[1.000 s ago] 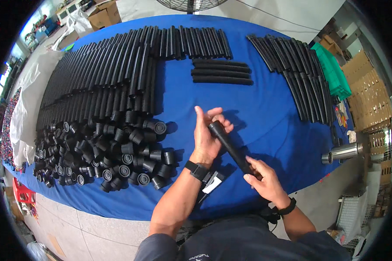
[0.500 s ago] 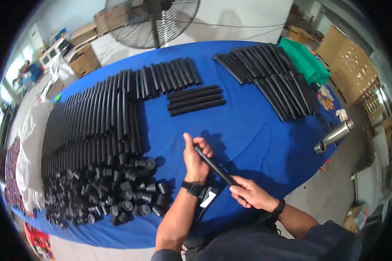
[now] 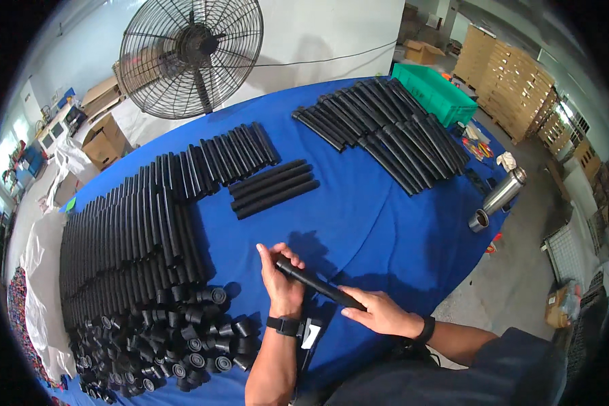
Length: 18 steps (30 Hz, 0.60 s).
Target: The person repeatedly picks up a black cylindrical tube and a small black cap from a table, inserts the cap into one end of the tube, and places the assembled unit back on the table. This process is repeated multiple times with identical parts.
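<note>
A black tube [image 3: 318,283] with a thicker end slants across in front of me, above the blue cloth. My left hand [image 3: 284,287] holds the thicker end, fingers curled behind it and thumb pointing up. Around the other end my right hand [image 3: 382,312] is closed, thumb along the tube. Left of my left hand lies a heap of black round caps [image 3: 195,344], some showing ringed faces. Beyond the heap, black tubes [image 3: 125,237] lie side by side in long rows. Several loose black tubes [image 3: 274,189] lie crosswise beyond my hands.
More black tubes [image 3: 399,128] with thicker ends are layered at the far right, beside a green bin [image 3: 436,98]. A steel flask [image 3: 504,191] and a metal cup [image 3: 478,221] stand near the right edge. A large fan [image 3: 193,47] is behind the table; white plastic sheeting [image 3: 40,291] hangs at left.
The view has swung, so the table's things sit lower and more to the left. Both hands still hold the black tube; my right hand now lies flatter along its end.
</note>
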Tool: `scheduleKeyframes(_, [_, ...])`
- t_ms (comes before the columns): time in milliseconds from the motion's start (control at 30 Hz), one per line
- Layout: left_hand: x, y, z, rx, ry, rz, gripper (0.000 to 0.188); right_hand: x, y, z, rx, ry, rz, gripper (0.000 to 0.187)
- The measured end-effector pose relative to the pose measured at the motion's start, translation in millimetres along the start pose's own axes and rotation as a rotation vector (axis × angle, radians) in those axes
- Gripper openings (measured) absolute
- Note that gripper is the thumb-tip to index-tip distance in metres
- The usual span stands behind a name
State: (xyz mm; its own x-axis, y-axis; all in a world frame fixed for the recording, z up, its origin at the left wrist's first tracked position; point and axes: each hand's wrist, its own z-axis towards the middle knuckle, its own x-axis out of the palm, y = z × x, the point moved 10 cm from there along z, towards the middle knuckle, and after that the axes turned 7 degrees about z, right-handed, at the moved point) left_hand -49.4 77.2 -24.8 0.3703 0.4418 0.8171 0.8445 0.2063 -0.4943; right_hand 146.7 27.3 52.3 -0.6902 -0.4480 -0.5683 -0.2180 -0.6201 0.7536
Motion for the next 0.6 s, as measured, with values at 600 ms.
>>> scheduleKeyframes(600, [-1, 9, 7, -0.079, 0.201, -0.15, 0.019, 40, -19, -33, 0.977, 0.265, 1.418, 0.04])
